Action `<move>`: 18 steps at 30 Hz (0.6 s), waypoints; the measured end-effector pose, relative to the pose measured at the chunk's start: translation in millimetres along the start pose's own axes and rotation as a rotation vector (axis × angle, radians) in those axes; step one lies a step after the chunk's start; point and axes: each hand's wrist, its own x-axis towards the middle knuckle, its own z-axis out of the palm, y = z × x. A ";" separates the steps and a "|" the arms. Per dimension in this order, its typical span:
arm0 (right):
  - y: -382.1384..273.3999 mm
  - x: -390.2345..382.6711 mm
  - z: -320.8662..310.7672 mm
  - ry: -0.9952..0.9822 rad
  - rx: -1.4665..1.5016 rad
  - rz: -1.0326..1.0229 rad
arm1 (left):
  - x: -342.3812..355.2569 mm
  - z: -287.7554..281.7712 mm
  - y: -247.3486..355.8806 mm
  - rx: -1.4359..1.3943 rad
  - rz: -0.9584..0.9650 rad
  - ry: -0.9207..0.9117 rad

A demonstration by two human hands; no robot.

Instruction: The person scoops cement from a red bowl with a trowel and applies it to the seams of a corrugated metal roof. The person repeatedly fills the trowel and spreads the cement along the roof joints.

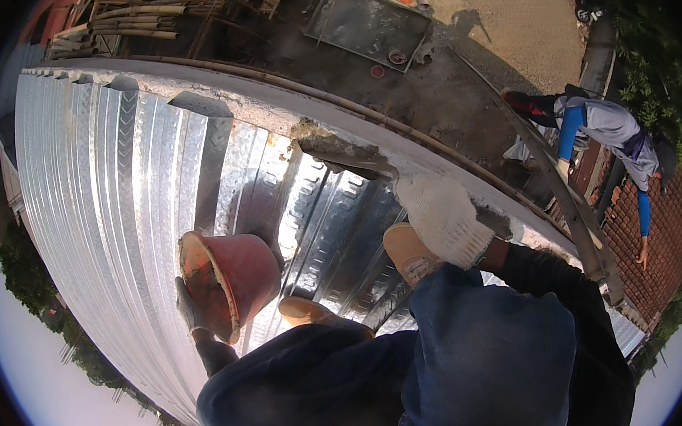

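Note:
A red bucket [251, 274] with mortar-smeared insides tilts over the shiny ribbed metal sheet [157, 219], its mouth facing left. Gripping its rim is my left hand [186, 305], in a pale glove; part of the fingers is hidden by the bucket. My right hand [444, 219], in a white knitted glove, is closed on a trowel [349, 158]. The trowel's flat blade lies at the wall's edge, beside a patch of wet grey mortar [305, 128]. The handle is covered by the glove. Below my knees, my tan shoes [408, 249] rest on the metal.
A concrete wall top [261, 117] borders the sheet, with a bamboo pole [325, 106] along its outer side. Far below are a mixing tray [367, 31] and stacked poles [134, 21]. At right, another person [611, 132] reaches toward stacked red bricks [655, 228], near a long beam [554, 172].

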 end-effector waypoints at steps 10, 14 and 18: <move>3.2 -55.8 -33.6 -0.207 0.244 0.300 | 32.8 73.6 -21.7 0.358 0.381 0.108; 9.6 -93.2 -33.7 -0.006 0.414 0.309 | 19.6 140.0 -1.8 0.429 0.461 0.060; 6.5 -120.2 -13.7 0.166 0.599 0.365 | 9.7 194.6 7.0 0.484 0.518 -0.010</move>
